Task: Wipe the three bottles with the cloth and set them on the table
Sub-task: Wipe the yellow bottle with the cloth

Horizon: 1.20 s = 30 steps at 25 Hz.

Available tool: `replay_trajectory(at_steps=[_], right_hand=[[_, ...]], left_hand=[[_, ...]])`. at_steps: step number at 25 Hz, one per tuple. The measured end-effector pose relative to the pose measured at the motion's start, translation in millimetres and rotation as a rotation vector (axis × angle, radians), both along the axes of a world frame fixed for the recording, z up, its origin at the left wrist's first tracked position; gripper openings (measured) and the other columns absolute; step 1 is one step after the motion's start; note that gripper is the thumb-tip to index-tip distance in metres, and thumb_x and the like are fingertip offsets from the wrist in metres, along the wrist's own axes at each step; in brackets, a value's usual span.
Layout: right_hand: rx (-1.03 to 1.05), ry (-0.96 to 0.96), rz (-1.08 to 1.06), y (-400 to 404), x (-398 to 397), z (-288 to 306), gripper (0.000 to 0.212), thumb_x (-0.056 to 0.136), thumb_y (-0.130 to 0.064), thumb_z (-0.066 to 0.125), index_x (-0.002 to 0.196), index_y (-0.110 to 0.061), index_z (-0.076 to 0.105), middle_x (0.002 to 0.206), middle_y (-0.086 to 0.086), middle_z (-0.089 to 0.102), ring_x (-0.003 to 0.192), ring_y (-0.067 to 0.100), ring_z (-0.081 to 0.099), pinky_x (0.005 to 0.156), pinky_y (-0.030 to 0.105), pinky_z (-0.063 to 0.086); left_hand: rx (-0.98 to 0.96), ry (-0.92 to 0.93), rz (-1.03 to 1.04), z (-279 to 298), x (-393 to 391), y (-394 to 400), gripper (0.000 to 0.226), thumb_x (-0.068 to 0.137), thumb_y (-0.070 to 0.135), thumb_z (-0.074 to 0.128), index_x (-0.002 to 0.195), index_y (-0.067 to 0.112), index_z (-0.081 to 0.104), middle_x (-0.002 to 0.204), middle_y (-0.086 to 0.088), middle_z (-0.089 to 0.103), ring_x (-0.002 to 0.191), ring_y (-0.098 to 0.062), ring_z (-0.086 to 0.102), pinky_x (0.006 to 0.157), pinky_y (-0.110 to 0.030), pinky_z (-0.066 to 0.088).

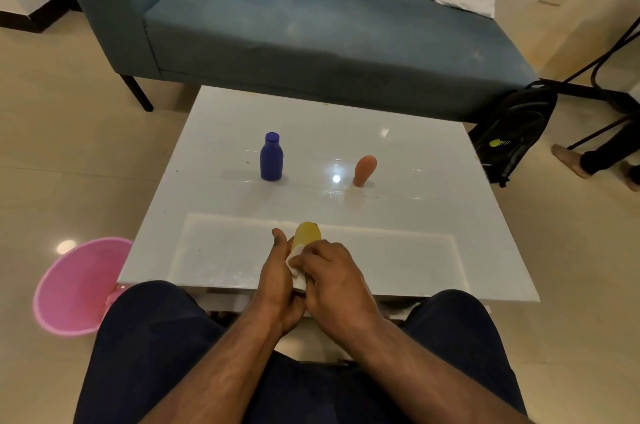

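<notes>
Yellow rounded plastic bottle point(307, 233) clamped in left hand point(277, 271); right hand point(332, 271) presses crumpled white cloth point(297, 268) against it.

Single head-mounted wide-angle view, angled forward and down. Fingers point(304, 255) close below the lens, low at centre frame. Beyond the fingers, the white surface point(415, 160); farther beyond, the sofa point(311, 32). No second view.

Home living rm: sofa point(311, 32), coffee table point(398, 153).
</notes>
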State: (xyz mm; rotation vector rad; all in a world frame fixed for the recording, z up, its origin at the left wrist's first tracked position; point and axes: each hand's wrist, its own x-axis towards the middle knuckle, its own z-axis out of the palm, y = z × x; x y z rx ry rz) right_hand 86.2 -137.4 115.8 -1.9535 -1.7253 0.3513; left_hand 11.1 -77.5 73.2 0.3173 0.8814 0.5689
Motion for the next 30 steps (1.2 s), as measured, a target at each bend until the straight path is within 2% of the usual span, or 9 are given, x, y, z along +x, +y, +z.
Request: replay_trajectory(at_steps=[5,10,12,15,18,21,26,27,30], right_hand=[[-0.007,0.020,-0.171,33,43,-1,0.027,0.089,-0.012,0.057,0.113,-0.018,0.067,0.112,0.002,0.061,0.105,0.019,0.054,0.092,0.031,0.046],[-0.165,-0.151,-0.012,19,-10,-17,0.040,0.081,-0.017,0.066,0.121,-0.021,0.060,0.118,-0.001,0.053,0.110,0.016,0.046,0.096,0.031,0.041],[-0.046,-0.136,0.045,27,24,-7,0.038,0.079,-0.018,0.072,0.115,-0.021,0.065,0.114,-0.002,0.056,0.105,0.017,0.047,0.089,0.027,0.045],[-0.069,-0.044,-0.086,40,47,8,0.030,0.087,-0.012,0.061,0.116,-0.018,0.066,0.113,0.002,0.059,0.107,0.021,0.050,0.092,0.029,0.044],[-0.052,-0.038,-0.072,24,15,6,0.029,0.086,-0.010,0.061,0.114,-0.017,0.066,0.111,0.002,0.058,0.105,0.017,0.051,0.092,0.028,0.045],[0.001,-0.125,0.052,5,12,5,0.034,0.077,-0.011,0.072,0.110,-0.017,0.069,0.107,-0.001,0.062,0.100,0.016,0.053,0.086,0.030,0.050],[-0.003,0.039,-0.150,35,51,3,0.025,0.090,-0.010,0.057,0.112,-0.015,0.068,0.106,0.003,0.063,0.098,0.018,0.058,0.089,0.034,0.050],[0.001,0.061,-0.168,34,50,1,0.024,0.091,-0.011,0.055,0.111,-0.014,0.068,0.104,0.003,0.062,0.096,0.018,0.058,0.087,0.035,0.051],[0.030,0.110,-0.125,8,28,-3,0.029,0.088,-0.014,0.048,0.111,-0.013,0.067,0.102,0.001,0.059,0.093,0.017,0.058,0.082,0.034,0.052]], left_hand=[[0.047,0.046,-0.027,6,3,-3,0.078,0.087,0.076,0.037,0.125,0.013,0.064,0.088,-0.012,0.071,0.070,-0.023,0.063,0.057,-0.030,0.045],[0.007,0.014,0.001,0,1,-4,0.080,0.089,0.079,0.040,0.130,0.015,0.065,0.116,-0.015,0.073,0.110,-0.030,0.071,0.083,-0.047,0.056],[0.064,0.047,-0.022,2,3,-5,0.078,0.089,0.078,0.035,0.121,0.015,0.067,0.106,-0.015,0.074,0.095,-0.029,0.073,0.075,-0.042,0.055],[0.103,0.065,-0.059,5,4,-5,0.078,0.084,0.077,0.036,0.117,0.012,0.064,0.081,-0.013,0.068,0.065,-0.022,0.061,0.056,-0.029,0.043],[0.086,0.040,-0.045,2,3,-5,0.076,0.091,0.074,0.034,0.120,0.011,0.066,0.094,-0.014,0.076,0.080,-0.027,0.074,0.067,-0.038,0.055],[0.051,0.036,-0.032,2,2,-4,0.079,0.091,0.076,0.037,0.117,0.009,0.070,0.104,-0.016,0.076,0.095,-0.029,0.076,0.080,-0.044,0.054],[0.094,0.075,-0.056,5,3,-2,0.064,0.089,0.064,0.055,0.119,0.008,0.064,0.085,-0.013,0.067,0.064,-0.021,0.061,0.047,-0.027,0.045],[0.093,0.077,-0.048,3,2,-1,0.061,0.090,0.061,0.057,0.121,0.009,0.064,0.092,-0.014,0.069,0.069,-0.023,0.064,0.050,-0.028,0.047],[0.016,0.055,0.007,-4,0,1,0.064,0.089,0.059,0.062,0.128,0.009,0.065,0.114,-0.020,0.071,0.100,-0.033,0.067,0.083,-0.044,0.054]])
